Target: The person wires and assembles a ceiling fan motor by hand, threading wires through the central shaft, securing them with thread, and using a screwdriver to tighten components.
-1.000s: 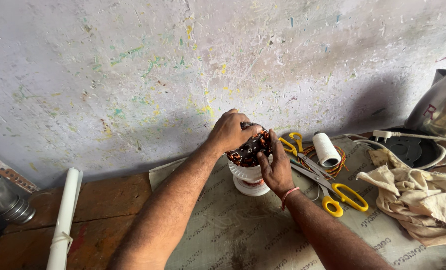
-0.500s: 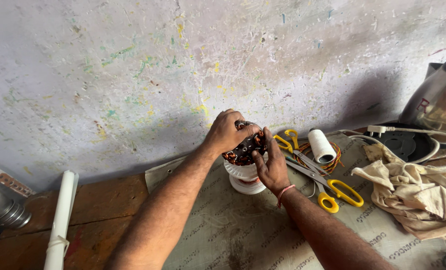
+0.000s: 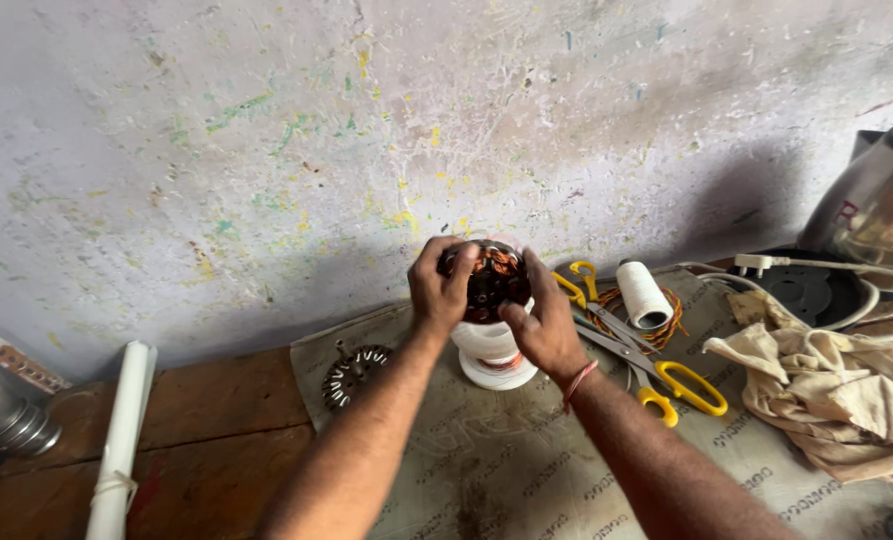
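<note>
A dark motor stator with copper windings sits on top of a white round stand near the wall. My left hand grips the stator's left side with curled fingers. On its right side, my right hand presses against it, a red thread band on the wrist. Both forearms reach in from the bottom of the view.
Yellow-handled scissors, a white thread spool and copper wire lie right of the stator. A beige cloth, a kettle and its base are far right. A round metal plate and a white rolled tube lie left.
The view has shifted so the hands and stator sit a little lower and more central. Both hands have kept their hold on the stator and turned slightly around it.
</note>
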